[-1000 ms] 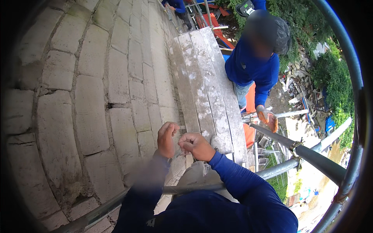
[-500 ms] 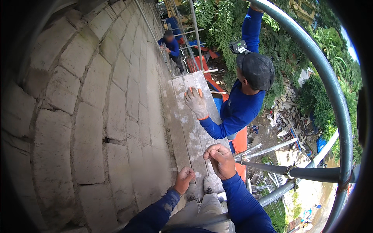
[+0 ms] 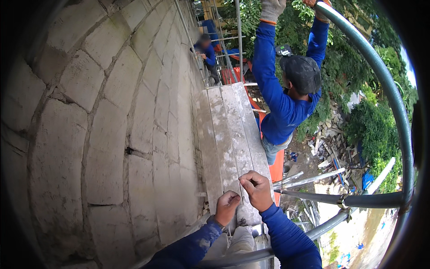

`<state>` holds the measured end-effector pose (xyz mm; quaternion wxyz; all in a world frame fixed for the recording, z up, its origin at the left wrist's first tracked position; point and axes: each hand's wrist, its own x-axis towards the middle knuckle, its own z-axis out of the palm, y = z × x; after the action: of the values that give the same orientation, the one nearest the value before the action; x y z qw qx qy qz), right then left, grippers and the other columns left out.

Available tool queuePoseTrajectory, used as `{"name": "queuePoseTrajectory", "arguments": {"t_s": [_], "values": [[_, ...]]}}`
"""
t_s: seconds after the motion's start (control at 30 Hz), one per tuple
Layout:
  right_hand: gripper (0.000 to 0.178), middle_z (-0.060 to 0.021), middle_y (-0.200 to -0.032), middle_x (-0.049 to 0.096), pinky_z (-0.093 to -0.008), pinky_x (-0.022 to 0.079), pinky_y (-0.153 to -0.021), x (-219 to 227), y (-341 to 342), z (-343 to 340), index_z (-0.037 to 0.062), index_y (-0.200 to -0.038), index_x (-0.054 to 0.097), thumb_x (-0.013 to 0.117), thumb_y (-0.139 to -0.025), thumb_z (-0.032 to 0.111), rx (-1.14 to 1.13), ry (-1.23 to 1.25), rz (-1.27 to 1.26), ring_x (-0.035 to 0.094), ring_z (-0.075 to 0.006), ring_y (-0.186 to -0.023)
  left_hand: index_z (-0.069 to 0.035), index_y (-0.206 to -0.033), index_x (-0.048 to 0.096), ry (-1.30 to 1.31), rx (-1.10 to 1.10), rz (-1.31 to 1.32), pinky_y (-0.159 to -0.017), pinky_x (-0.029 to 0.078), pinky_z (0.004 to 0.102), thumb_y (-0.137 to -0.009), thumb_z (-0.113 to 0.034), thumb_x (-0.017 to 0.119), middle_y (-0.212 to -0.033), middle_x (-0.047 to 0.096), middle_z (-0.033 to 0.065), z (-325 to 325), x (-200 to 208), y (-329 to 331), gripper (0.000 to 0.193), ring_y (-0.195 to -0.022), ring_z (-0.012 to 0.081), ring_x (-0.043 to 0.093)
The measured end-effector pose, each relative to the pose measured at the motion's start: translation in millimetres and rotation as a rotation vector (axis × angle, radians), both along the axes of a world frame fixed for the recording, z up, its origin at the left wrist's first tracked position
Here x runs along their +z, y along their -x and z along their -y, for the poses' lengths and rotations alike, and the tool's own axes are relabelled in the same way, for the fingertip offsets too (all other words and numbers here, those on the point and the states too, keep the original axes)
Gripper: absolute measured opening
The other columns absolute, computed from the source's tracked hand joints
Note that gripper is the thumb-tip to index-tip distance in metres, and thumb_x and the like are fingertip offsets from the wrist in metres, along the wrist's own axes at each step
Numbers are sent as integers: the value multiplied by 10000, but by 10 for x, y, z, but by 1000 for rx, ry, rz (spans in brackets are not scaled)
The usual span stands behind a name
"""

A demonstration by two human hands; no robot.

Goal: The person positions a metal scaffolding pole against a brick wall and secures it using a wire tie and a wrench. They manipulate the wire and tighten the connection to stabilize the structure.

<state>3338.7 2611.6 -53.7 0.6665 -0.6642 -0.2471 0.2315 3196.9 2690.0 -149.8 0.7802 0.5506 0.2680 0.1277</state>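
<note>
Both of my hands are bare and held close together above the grey scaffold planks [image 3: 217,148]. My left hand [image 3: 227,207] is curled, thumb against the fingers. Slightly farther and to its right, my right hand [image 3: 258,190] makes a pinch with thumb and forefinger. Whatever sits in either grip is too small or hidden to name. Below the hands, my shoe [image 3: 247,215] rests on the planks.
A stone block wall [image 3: 107,143] rises along the left. A co-worker [image 3: 286,105] in blue grips a curved metal pipe [image 3: 385,76] at the right. More scaffold tubes [image 3: 358,200] cross below it. Farther off, another person [image 3: 207,54] crouches; ground debris lies far below.
My left hand has come nearer to my right hand. The co-worker's gloved hand has lifted off the planks and is now raised near the top. The view has shifted slightly.
</note>
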Motion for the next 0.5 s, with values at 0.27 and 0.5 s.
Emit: {"name": "queuePoseTrajectory", "arguments": {"t_s": [0.27,0.5], "values": [[36,-128,-861,726,-312,544,-701,-45,127,-61,-23,-897,682,679,-889,12,113,111,368,704,-218,-756,-4,-914,627,82,128,64,-673,458,241,-1006,-87,635,-846,618,1,82,196,-26,124,-773,64,559],[47,-154,-847,693,-371,556,-688,18,155,-55,-7,-881,650,665,-840,-24,141,144,503,705,-330,-765,-43,-939,587,291,182,139,-595,375,226,-1041,-95,584,-776,532,-44,21,317,-72,114,-670,25,452]]}}
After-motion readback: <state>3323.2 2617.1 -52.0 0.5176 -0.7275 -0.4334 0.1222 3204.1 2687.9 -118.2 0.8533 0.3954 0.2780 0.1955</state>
